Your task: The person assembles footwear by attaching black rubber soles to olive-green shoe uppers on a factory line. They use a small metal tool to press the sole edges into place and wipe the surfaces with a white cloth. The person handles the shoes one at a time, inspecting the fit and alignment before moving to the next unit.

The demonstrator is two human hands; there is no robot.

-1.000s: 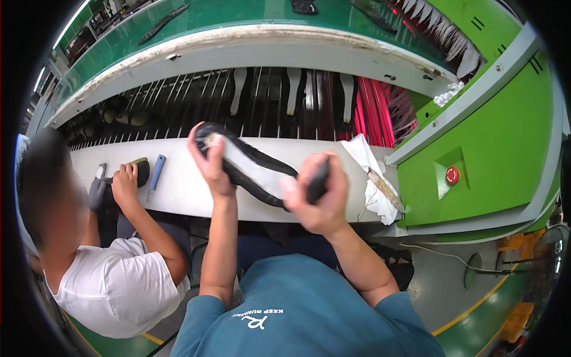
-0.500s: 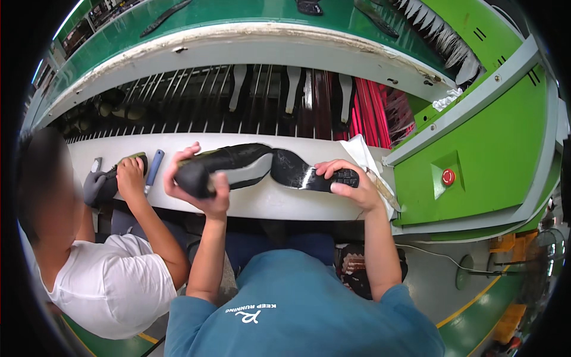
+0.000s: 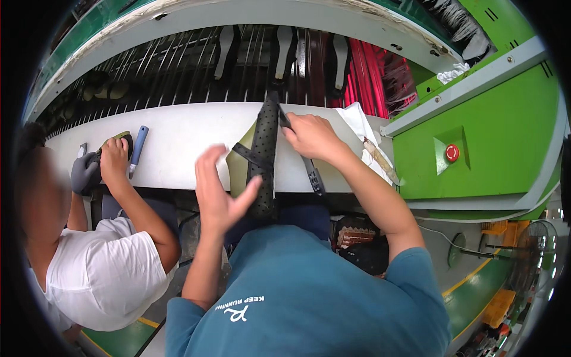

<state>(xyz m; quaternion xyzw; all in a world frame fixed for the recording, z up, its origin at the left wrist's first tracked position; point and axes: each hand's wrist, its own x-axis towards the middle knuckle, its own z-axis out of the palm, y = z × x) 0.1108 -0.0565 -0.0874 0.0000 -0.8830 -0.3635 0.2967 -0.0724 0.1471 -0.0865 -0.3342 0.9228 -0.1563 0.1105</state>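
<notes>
In front of me a black perforated shoe upper (image 3: 266, 140) with an olive side and a black strap stands on edge, its far end pointing away from me. My left hand (image 3: 219, 193) is beside it, fingers spread and the thumb near its dark surface. My right hand (image 3: 314, 138) is closed at the upper's far right edge. Below that hand a black shoe sole (image 3: 313, 177) slants toward me, its middle hidden by the hand. The fingers seem to pinch the sole's far end against the upper.
A white worktop (image 3: 178, 143) runs before the roller conveyor (image 3: 190, 71), where several soles lie. To the left, a co-worker in a white shirt (image 3: 107, 279) handles a shoe near a blue-handled tool (image 3: 138, 152). Right: white cloth (image 3: 355, 128), a brush-like tool (image 3: 380, 160), green machine with red button (image 3: 452, 153).
The shoe has turned from lying crosswise to standing lengthwise, showing its perforated top. My left hand has loosened and spread. My right hand has come left with the sole, up against the shoe.
</notes>
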